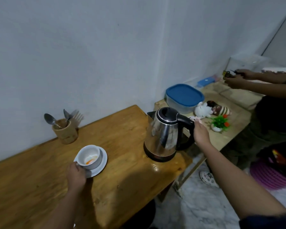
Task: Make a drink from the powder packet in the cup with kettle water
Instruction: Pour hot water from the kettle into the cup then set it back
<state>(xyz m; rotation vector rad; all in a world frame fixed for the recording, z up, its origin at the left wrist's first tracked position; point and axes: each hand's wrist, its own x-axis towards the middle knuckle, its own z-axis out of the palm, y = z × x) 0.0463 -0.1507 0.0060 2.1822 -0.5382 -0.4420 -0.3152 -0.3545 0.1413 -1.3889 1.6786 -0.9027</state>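
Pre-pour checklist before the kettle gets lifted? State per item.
1. Right hand on the kettle handle: ok, at the handle; full grip cannot tell.
2. Left hand steadying the cup: ok.
3. Cup on its saucer, mouth up: ok.
4. Powder in cup: ok, orange and white residue on the bottom.
5. Kettle lid closed: ok.
6. Water in kettle: cannot tell.
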